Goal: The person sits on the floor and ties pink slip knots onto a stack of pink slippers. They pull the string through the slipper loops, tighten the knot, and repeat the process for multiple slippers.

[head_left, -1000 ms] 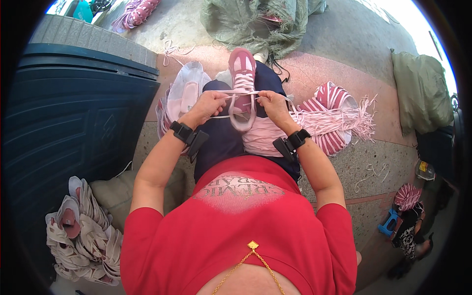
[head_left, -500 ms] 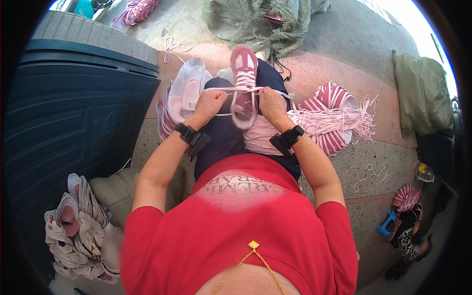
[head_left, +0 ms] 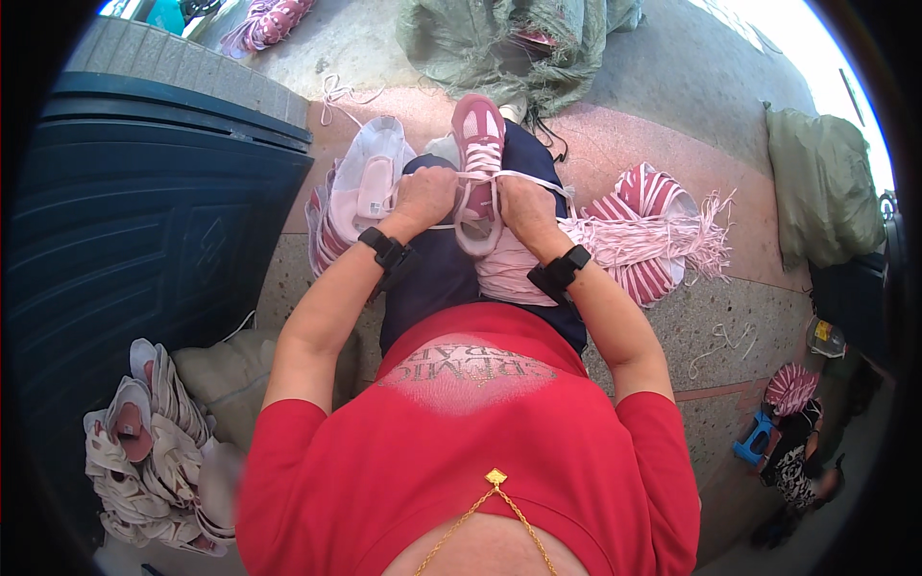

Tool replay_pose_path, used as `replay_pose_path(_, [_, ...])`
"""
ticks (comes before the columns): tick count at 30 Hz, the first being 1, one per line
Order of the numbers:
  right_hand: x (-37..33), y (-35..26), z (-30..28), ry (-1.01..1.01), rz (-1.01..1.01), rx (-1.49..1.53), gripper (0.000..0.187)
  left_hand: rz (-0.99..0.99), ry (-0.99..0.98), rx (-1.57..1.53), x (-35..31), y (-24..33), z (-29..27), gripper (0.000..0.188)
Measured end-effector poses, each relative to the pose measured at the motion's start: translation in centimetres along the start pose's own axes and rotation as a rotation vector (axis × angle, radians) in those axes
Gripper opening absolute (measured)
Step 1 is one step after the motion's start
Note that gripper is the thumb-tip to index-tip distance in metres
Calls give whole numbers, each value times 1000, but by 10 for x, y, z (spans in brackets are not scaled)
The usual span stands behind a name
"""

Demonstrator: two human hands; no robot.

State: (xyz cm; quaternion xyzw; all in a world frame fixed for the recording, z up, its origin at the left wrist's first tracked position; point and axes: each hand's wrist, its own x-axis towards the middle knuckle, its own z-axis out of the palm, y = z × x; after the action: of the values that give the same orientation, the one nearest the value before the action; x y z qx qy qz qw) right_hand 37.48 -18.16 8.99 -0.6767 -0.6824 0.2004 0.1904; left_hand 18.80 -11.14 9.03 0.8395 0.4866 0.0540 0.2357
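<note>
A pink sneaker (head_left: 477,125) rests across my lap, toe pointing away from me, with white lace (head_left: 480,158) threaded up its front. My left hand (head_left: 425,195) is closed beside the shoe's left edge, on a lace end pulled across the opening. On the other side my right hand (head_left: 528,204) is closed too, gripping lace close to the shoe's collar. Fingertips of both hands are partly hidden. A bundle of pale pink laces (head_left: 514,269) lies over my right thigh, under my right forearm.
Striped pink shoe uppers (head_left: 643,192) lie to the right, with a pale stack (head_left: 379,154) to the left. A dark blue panel (head_left: 144,211) stands at left, above piled white uppers (head_left: 158,461). Green sacks (head_left: 831,182) stand at right and ahead. Another person (head_left: 802,461) sits far right.
My left hand has moved right, up against the shoe, and the lace stretch between my hands is shorter. My right hand has shifted slightly toward the shoe's opening.
</note>
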Motion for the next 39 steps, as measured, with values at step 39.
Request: replay_pose_path(39, [-9,23,1,277,-90,125,10,186,325,174,-15,33,-15,19])
